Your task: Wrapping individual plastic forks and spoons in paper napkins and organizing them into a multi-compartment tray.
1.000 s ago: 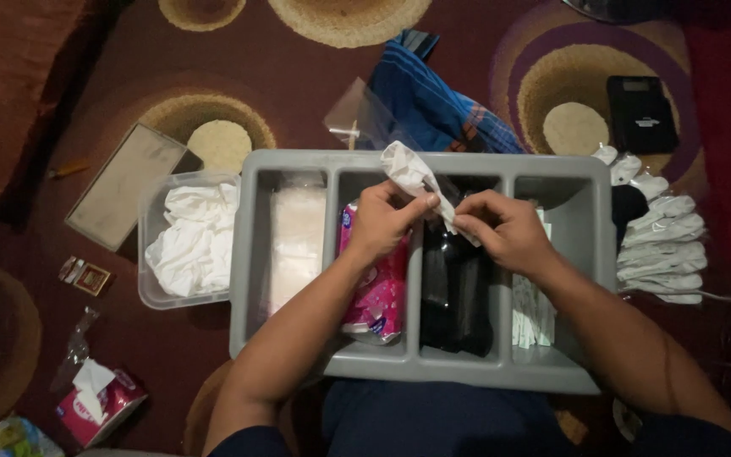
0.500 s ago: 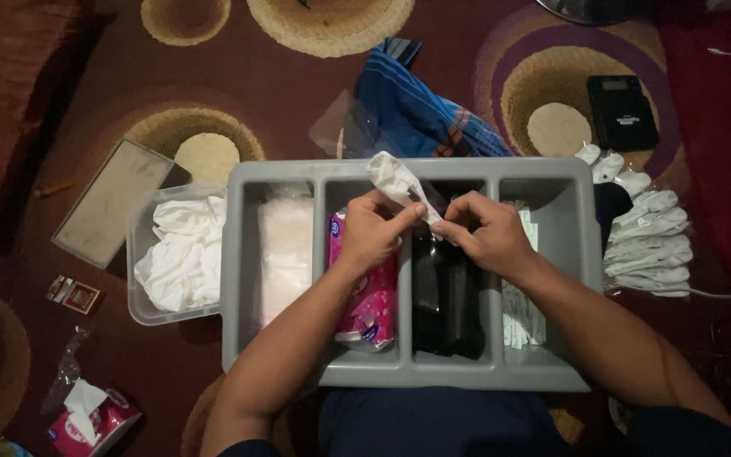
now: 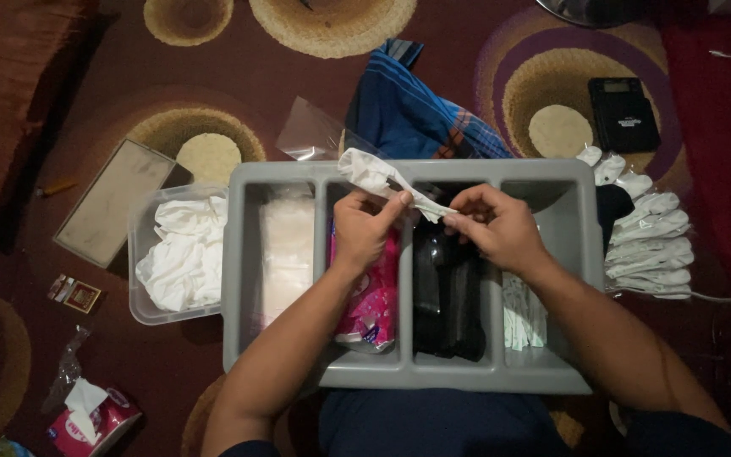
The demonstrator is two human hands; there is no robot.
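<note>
1. I see both hands over the grey divided tray (image 3: 243, 279), which sits on the patterned maroon carpet (image 3: 298, 93) in front of the person's lap.
2. Left hand (image 3: 364, 230): fingers closed around the middle of a white rolled packet (image 3: 382, 179), thumb pressing on its top side. The packet's thick end points up-left, past the tray's far rim.
3. Right hand (image 3: 494, 227): fingertips pinched on the packet's thin, tapered right end. Both hands grip the same piece; it is held above the tray's middle compartments, not resting in any of them.
4. Tray contents, left to right: clear wrapped white items (image 3: 286, 250); a pink printed pack (image 3: 371, 296), partly under the left hand; black items (image 3: 447, 292); white pieces (image 3: 522, 311) low in the rightmost compartment.
5. Touching the tray's left side: a clear plastic tub (image 3: 139, 296) holding crumpled white cloth (image 3: 181, 252).
6. Just right of the tray: a row of white rolled bundles (image 3: 651, 245), stacked on the carpet.
7. Beyond the tray: folded blue plaid cloth (image 3: 416, 110) and an empty clear bag (image 3: 310, 135).
8. Far right, well apart: a black device (image 3: 623, 112). Lower left: a tissue pack (image 3: 93, 416).
</note>
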